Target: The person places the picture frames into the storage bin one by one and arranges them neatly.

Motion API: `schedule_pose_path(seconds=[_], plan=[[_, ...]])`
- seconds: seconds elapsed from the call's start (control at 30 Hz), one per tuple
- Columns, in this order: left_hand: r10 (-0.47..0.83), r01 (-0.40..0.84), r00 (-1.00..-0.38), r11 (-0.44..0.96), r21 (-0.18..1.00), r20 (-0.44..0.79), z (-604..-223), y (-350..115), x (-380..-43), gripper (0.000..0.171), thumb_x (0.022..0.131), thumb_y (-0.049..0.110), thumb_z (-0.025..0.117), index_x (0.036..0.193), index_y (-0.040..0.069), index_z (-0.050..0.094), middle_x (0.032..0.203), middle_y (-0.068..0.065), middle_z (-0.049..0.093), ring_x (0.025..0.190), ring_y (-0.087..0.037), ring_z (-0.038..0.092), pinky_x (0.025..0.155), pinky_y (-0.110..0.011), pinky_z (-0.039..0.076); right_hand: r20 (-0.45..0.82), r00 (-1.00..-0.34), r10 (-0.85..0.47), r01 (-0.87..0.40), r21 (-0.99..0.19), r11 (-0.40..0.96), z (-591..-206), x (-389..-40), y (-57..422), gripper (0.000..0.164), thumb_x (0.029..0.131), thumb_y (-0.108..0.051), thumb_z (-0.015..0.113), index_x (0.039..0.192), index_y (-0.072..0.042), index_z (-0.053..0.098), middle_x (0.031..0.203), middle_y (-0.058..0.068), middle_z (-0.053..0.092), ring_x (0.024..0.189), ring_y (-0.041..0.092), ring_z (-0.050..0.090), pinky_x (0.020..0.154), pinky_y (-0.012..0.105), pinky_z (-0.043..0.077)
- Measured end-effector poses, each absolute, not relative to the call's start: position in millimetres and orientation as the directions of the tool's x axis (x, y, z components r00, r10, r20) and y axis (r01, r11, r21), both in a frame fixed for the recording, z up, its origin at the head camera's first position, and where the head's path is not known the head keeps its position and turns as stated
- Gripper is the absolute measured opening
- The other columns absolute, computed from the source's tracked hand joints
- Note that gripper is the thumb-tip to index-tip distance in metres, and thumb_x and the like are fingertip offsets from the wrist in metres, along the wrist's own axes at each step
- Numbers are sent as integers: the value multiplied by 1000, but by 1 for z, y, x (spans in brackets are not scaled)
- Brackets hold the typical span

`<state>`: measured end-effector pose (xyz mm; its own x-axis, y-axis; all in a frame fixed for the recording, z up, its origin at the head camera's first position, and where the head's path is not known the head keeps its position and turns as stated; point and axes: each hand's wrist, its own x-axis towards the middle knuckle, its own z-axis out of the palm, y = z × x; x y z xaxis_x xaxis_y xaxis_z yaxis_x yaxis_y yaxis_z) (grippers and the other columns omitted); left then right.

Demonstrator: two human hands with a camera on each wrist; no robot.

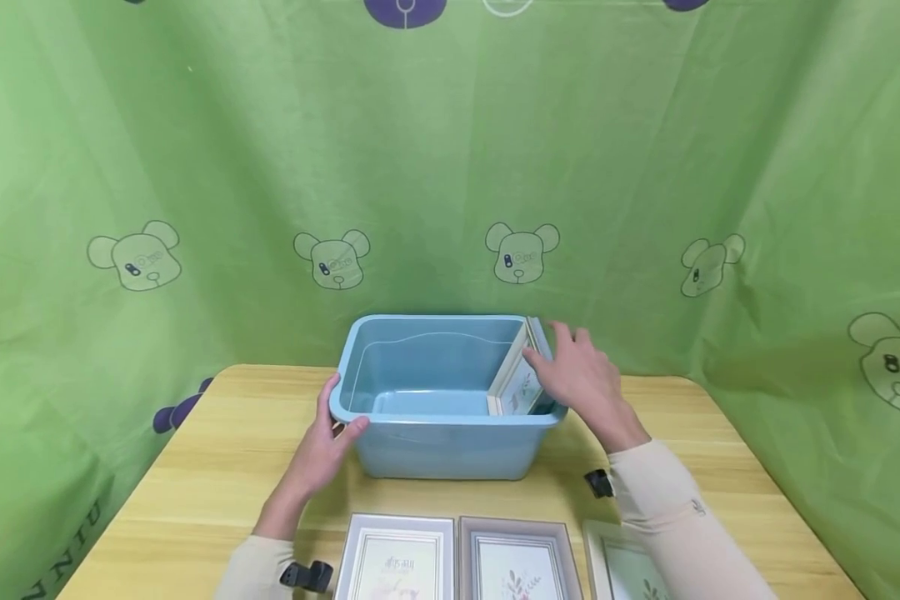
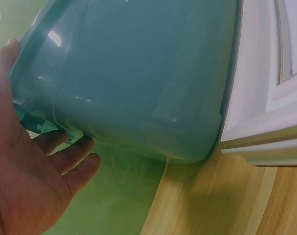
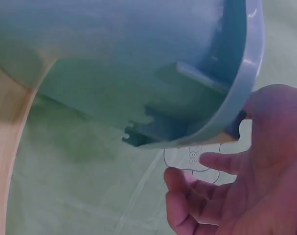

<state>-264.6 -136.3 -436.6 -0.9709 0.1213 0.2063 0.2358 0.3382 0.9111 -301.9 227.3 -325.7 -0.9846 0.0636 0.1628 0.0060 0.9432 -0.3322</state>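
Observation:
A light blue plastic basin [image 1: 450,450] stands on the wooden table. My left hand [image 1: 326,446] grips its front left corner, thumb over the rim and fingers beneath it on the outside. Inside, at the right end, a picture frame [image 1: 516,383] with a pale border and a leafy print leans against the wall. Over that end is my right hand [image 1: 581,379], its thumb at the frame's upper edge. The other right fingers [image 3: 177,210] hang loosely curled outside the basin, apart from its wall.
In front of the basin lie a white picture frame [image 1: 401,527], a greyish-mauve frame [image 1: 513,527] and a pale frame [image 1: 598,558] partly under the right sleeve. A green curtain [image 1: 450,167] with bear prints hangs behind and beside the table [image 1: 195,500].

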Motion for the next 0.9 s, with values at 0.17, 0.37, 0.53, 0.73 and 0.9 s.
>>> schedule_pose_path(seconds=[0.17,0.37,0.53,0.73,0.9], plan=[[125,222,-974,329,918,190,-433,-136,-264,84,96,28,60,156,18,2,151,-32,31,137,-44,38,112,-50,37,212,-974,74,-11,-374,928,-341,-284,241,98,85,-79,39,155,-13,20,129,30,44,83,33,55,48,32,42],[110,255,-967,343,904,231,-438,-136,-266,82,95,33,60,155,26,4,149,-30,36,136,-43,41,110,-49,41,220,-972,80,-25,-435,900,-362,-259,260,89,91,-74,30,156,-13,16,127,29,46,81,32,56,51,35,45],[107,273,-962,338,901,251,-440,-136,-269,81,95,36,60,155,29,5,150,-29,36,136,-45,41,109,-51,41,222,-974,52,-54,-448,892,-377,-241,273,81,95,-68,30,153,-11,24,134,25,46,108,42,56,71,53,51],[101,267,-964,349,898,247,-442,-137,-269,82,95,36,59,155,27,5,149,-30,36,135,-46,40,109,-52,41,161,-986,45,-26,-414,910,-394,-225,284,80,95,-68,32,150,-10,32,128,25,51,103,40,59,69,52,52],[97,257,-966,341,904,239,-442,-137,-268,83,95,35,61,155,26,6,149,-30,37,135,-45,41,109,-51,42,100,-995,-7,-49,-424,904,-409,-213,294,74,96,-64,36,146,-9,38,116,17,61,93,26,61,64,38,52]])
